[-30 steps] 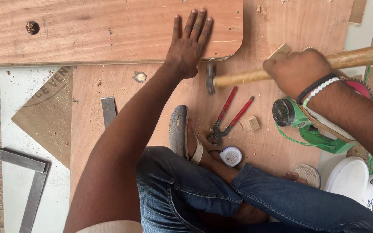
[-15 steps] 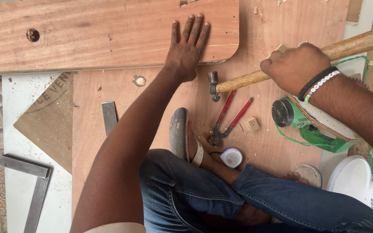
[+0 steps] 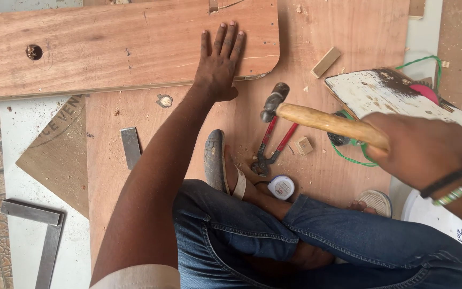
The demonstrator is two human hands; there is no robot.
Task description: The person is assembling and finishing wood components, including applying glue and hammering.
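Seen from the head camera, the left hand [image 3: 220,61] lies flat, fingers spread, on the rounded end of the wooden board [image 3: 108,48] near the plywood sheet's [image 3: 338,32] far edge. The right hand [image 3: 423,150] is closed around the handle of the hammer [image 3: 306,115], raised over the red-handled pincers [image 3: 274,147] mid-sheet.

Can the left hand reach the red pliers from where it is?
Probably yes. The left hand lies flat on the plank, and the red pliers lie on open plywood nearby; only the raised hammer hangs over them.

Matt reddish wood plank [image 3: 108,48]; hammer [image 3: 295,112] with smooth wooden handle, metal head.
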